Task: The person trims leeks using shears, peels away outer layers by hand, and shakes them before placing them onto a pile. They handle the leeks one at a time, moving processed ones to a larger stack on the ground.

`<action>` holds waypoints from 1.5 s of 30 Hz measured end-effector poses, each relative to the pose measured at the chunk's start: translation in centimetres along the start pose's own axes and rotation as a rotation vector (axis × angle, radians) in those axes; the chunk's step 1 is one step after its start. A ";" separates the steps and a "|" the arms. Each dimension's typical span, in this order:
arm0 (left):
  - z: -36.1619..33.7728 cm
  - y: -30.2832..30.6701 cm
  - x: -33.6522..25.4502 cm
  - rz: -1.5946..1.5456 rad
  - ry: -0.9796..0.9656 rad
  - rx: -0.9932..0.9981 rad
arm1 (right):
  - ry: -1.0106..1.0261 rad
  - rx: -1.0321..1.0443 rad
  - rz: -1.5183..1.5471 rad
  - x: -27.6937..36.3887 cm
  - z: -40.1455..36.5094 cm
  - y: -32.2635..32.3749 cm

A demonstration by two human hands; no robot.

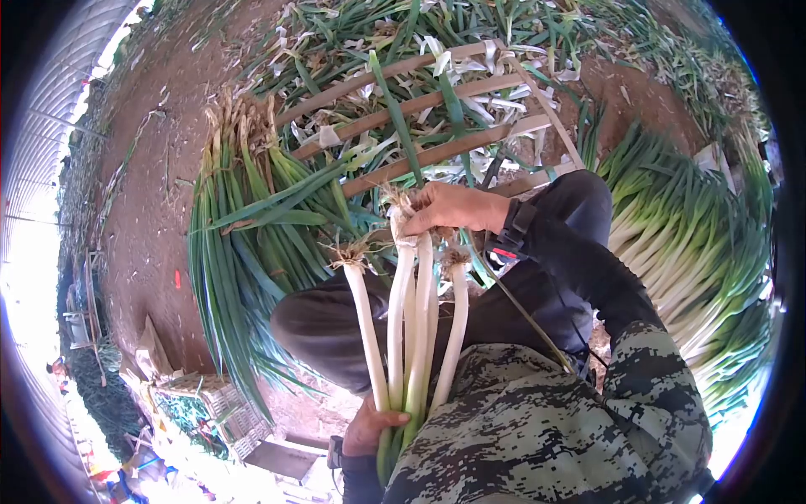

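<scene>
Several long white-stemmed leeks (414, 336) stand root end up in front of my body. My left hand (367, 426) is wrapped round their green lower part, its thumb across the stalks. My right hand (457, 207) pinches the root end of the middle stalks, with its fingertips partly hidden behind them. Two outer stalks lean apart on either side, their brown roots showing. Just beyond the hands lies a wooden slatted frame (420, 102) with green leaves across it.
An untrimmed bundle of green leeks (243, 202) lies at the left. A long row of white-stemmed leeks (672, 244) is at the right. Loose leaves (353, 34) cover the ground beyond the frame. A woven crate (220, 407) stands at the lower left.
</scene>
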State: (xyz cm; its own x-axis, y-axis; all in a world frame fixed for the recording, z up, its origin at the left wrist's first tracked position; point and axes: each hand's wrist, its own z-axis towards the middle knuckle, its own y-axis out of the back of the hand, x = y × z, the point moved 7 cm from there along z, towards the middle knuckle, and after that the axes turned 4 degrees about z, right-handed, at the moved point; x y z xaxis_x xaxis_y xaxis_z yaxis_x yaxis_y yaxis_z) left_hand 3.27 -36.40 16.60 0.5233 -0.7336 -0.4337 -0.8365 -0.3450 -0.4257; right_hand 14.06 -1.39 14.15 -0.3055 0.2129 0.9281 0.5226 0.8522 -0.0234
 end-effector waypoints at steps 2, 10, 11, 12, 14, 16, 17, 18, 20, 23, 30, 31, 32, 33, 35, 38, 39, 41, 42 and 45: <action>0.0 0.2 0.1 0.003 -0.012 -0.007 | 0.004 0.008 -0.054 0.5 -0.5 0.2; 0.7 0.0 0.4 0.044 0.051 0.005 | 0.459 -0.363 -1.116 2.9 -1.6 -1.4; 0.7 0.0 0.4 0.039 0.048 0.022 | 0.534 -0.431 -1.086 3.9 -2.0 -1.2; 0.8 0.0 0.4 0.034 0.045 0.038 | 0.475 -0.533 -1.106 3.2 -1.3 0.4; 0.8 0.3 0.7 0.022 0.018 0.045 | 0.351 -0.733 -1.136 1.1 0.5 5.2; 0.6 1.0 1.2 0.009 -0.037 0.029 | 0.250 -0.860 -0.985 2.4 -1.3 10.1; 0.5 1.0 1.3 -0.038 -0.034 0.030 | 0.261 -0.847 -0.942 2.5 -1.9 11.5; 0.2 1.1 1.3 -0.083 -0.026 0.029 | 0.267 -0.833 -0.894 2.5 -2.8 12.0; 0.0 1.5 1.2 -0.138 -0.039 0.014 | 0.141 -0.634 -0.623 0.4 -3.2 11.7; 0.7 3.0 2.2 -0.174 -0.079 -0.018 | 0.006 -0.354 -0.204 -5.0 -3.7 8.1; 1.1 4.5 3.2 -0.189 -0.115 -0.016 | 0.049 -0.169 0.170 -8.0 0.1 0.4; 1.3 5.0 3.6 -0.185 -0.115 -0.009 | 0.022 -0.203 0.223 -8.6 0.6 0.4; 1.4 5.2 3.9 -0.182 -0.113 -0.002 | -0.007 -0.237 0.277 -9.1 0.6 0.5; 1.3 4.9 4.0 -0.207 -0.112 -0.003 | -0.061 -0.108 0.355 -8.5 -0.5 0.5; 1.2 4.2 3.6 -0.254 -0.114 -0.003 | -0.050 0.057 0.564 -7.6 -2.7 -0.5; 1.3 4.0 2.9 -0.235 -0.125 -0.006 | -0.130 0.266 0.714 -8.1 -4.9 -1.9; 1.2 4.0 2.6 -0.221 -0.110 -0.018 | -0.135 0.314 0.727 -7.8 -5.1 -2.5; 1.2 3.9 2.4 -0.199 -0.100 -0.027 | -0.178 0.354 0.809 -7.6 -5.1 -3.2; 1.2 3.9 2.2 -0.190 -0.098 -0.033 | -0.199 0.284 0.754 -7.9 -5.2 -3.3; 1.0 2.8 1.4 -0.180 -0.094 -0.034 | -0.283 0.177 0.719 -8.4 -4.9 -4.8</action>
State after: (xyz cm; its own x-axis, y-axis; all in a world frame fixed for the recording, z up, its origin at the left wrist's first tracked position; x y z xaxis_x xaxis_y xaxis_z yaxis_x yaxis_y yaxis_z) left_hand 1.82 -37.81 14.05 0.6760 -0.6013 -0.4259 -0.7325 -0.4859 -0.4767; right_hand 18.08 -9.60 8.26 -0.1440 0.8333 0.5337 0.5418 0.5177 -0.6621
